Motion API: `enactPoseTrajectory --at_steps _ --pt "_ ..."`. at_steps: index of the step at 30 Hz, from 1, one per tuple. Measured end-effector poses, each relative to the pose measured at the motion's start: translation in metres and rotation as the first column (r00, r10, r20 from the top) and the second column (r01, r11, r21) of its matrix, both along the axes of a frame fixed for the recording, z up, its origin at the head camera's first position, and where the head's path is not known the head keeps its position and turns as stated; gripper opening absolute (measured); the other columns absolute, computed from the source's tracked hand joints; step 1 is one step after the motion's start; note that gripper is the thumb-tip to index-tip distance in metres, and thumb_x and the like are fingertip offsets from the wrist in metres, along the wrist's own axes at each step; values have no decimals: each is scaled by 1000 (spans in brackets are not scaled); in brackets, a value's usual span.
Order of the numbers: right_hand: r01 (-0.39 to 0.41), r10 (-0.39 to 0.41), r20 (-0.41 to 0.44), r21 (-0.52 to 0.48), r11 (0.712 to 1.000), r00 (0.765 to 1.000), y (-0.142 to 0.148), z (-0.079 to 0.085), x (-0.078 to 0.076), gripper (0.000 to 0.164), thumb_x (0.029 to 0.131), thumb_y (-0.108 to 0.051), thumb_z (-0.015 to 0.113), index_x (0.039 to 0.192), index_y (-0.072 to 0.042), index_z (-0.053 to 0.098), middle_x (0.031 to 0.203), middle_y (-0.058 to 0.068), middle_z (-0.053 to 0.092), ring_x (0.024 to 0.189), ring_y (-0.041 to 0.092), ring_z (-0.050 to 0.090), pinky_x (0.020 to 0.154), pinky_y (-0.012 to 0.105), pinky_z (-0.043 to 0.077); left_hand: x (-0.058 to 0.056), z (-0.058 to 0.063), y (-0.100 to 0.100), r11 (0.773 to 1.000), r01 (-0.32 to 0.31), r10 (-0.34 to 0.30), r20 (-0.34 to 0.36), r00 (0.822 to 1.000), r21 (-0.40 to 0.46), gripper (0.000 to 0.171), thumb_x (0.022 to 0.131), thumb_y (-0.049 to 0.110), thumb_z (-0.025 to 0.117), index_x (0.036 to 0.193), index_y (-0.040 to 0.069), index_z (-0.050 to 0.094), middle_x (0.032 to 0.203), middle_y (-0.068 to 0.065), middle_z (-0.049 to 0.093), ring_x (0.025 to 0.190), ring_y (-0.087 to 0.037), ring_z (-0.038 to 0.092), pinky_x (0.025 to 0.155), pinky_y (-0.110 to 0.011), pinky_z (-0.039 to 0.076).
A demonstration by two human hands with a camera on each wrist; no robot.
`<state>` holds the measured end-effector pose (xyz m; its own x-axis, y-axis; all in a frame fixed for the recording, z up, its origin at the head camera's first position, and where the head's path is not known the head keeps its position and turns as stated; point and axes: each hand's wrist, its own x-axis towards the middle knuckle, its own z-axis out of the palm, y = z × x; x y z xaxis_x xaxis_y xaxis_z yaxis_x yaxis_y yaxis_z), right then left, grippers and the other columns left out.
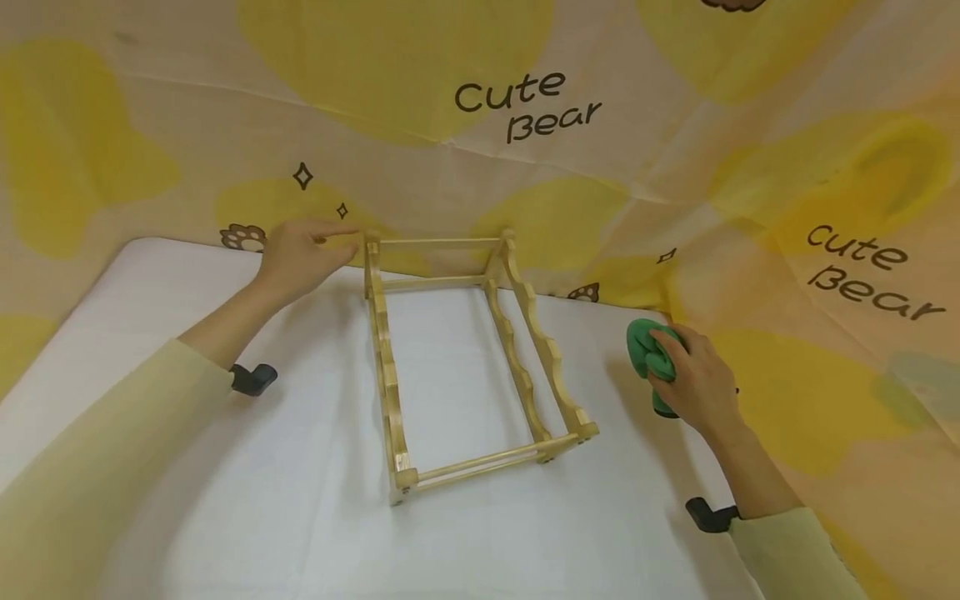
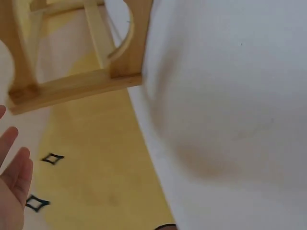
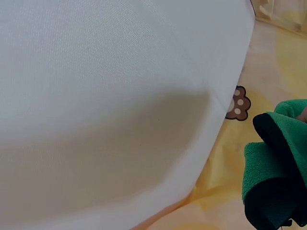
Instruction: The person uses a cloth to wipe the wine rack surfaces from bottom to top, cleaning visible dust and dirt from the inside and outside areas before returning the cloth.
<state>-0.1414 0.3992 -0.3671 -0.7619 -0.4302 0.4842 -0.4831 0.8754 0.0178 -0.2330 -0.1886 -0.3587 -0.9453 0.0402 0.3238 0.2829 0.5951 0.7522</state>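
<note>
A light wooden rack (image 1: 551, 362) with wavy, scalloped side rails stands over the white table, slightly turned. At its far left corner is my left hand (image 1: 303, 258), index finger stretched toward the corner post and fingertip right at it. In the left wrist view, the fingers of the left hand (image 2: 14, 177) look relaxed, just beside the end bar of the rack (image 2: 76, 88). Off to the right, my right hand (image 1: 697, 379) grips a bunched green cloth (image 1: 643, 346) above the table's right edge. The right wrist view shows the cloth (image 3: 276, 167) hanging in folds with a dark border.
The white tabletop (image 1: 300, 500) lies under the rack. A yellow and beige curtain printed with "Cute Bear" (image 1: 525, 108) rises along its back and right edges. Dark wrist camera mounts (image 1: 255, 379) stick out near both sleeves.
</note>
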Motion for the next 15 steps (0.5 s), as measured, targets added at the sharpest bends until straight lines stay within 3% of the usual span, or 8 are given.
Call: enactPoseTrajectory --at_steps 2,4,8,11,15 --pt "-4 4 -6 -6 1000 1000 0 1 1 72 66 3 92 132 -4 63 128 31 58 106 51 60 63 67 58 11 6 -1 999 8 -12 -100 995 -37 30 93 20 76 121 12 80 124 -16 74 113 -39 68 75 -40 50" --pt "-3 3 -12 -10 1000 1000 0 1 1 72 66 3 92 131 -3 63 127 30 58 105 51 60 61 67 57 23 11 0 996 38 -55 -230 972 -79 29 89 12 79 117 9 81 118 -15 77 113 -37 69 80 -43 52" --pt "7 -8 -14 -27 1000 1000 2 2 4 70 67 4 91 131 -3 63 127 30 58 104 51 60 62 68 57 52 13 5 980 108 -173 -443 880 -168 35 79 3 85 113 4 81 115 -13 78 113 -36 70 90 -51 57" --pt "13 -14 -14 -38 999 1000 2 2 5 68 68 4 90 131 -3 63 127 30 58 104 51 60 62 68 57 76 11 12 965 175 -251 -502 828 -195 36 79 9 85 115 4 80 121 -14 76 118 -38 67 99 -57 53" --pt "17 -17 -15 -41 999 1000 3 1 6 67 69 2 89 131 -4 63 127 29 59 105 50 60 62 68 56 103 6 25 942 265 -334 -560 758 -204 36 94 34 75 113 4 80 122 -16 75 117 -40 66 108 -50 47"
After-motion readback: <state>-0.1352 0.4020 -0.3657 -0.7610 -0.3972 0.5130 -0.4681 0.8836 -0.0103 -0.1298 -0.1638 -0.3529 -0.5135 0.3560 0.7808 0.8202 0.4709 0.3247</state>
